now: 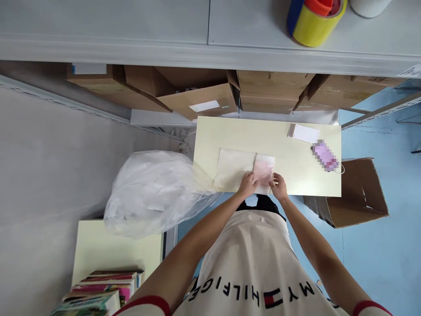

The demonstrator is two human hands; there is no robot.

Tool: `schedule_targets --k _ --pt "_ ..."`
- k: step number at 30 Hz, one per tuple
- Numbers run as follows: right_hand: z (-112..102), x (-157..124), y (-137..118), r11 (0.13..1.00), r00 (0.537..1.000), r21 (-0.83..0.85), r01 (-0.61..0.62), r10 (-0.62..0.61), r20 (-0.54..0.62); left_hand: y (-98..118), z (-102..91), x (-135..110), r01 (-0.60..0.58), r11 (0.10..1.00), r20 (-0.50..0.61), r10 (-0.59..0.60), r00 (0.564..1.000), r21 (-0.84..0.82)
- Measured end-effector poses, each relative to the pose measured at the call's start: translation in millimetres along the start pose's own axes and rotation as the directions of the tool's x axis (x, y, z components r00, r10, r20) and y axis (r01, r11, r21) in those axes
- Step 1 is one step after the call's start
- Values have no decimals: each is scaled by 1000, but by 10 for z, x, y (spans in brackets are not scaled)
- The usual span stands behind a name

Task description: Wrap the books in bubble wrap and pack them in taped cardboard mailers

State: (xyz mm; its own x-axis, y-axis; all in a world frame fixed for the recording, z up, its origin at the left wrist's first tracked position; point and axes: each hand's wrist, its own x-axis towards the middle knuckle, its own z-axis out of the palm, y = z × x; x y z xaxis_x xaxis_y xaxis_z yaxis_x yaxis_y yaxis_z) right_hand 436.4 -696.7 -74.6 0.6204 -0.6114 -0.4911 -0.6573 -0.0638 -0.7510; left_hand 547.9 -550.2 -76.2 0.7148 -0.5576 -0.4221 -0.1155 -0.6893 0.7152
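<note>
A flat pink packet, with a small light oval mark near its upper right corner, lies on the right end of a white sheet. Both rest on a pale yellow tabletop. My left hand bends its fingers over the packet's lower left edge. At the lower right edge, the curled fingers of my right hand pinch the packet's side. Whether the packet is a book or something wrapped cannot be made out.
A stack of white cards and a blurred pink phone lie on the tabletop's right. A large clear plastic bag bulges on the left. Cardboard boxes fill the shelf behind; an open carton stands right. Books are stacked lower left.
</note>
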Motion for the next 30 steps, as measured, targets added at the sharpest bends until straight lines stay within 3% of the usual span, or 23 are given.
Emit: schedule_targets --k 6,10,13,17,20,23,25,30 --pt "78 67 3 978 986 138 -159 151 64 43 -27 11 6 999 7 -6 1000 -38" --pt "10 86 -97 936 978 284 -206 207 26 100 0 39 116 981 39 -111 993 -155" --pt "-131 67 -217 911 984 374 -172 174 29 172 55 63 195 927 86 -176 981 -319" --pt "-207 22 -442 918 992 382 -103 70 101 279 75 94 180 881 143 -130 981 -438" --pt "-100 2 -590 938 987 338 -79 26 158 316 -24 98 156 882 166 -90 982 -444" --pt "96 1 -674 958 983 279 -68 17 180 290 -188 70 135 871 83 -108 991 -472" --pt "234 6 -699 972 984 232 -46 3 179 249 -289 44 137 851 33 -140 990 -506" --pt "432 30 -642 991 979 137 5 -32 201 125 -424 4 162 819 44 -166 985 -550"
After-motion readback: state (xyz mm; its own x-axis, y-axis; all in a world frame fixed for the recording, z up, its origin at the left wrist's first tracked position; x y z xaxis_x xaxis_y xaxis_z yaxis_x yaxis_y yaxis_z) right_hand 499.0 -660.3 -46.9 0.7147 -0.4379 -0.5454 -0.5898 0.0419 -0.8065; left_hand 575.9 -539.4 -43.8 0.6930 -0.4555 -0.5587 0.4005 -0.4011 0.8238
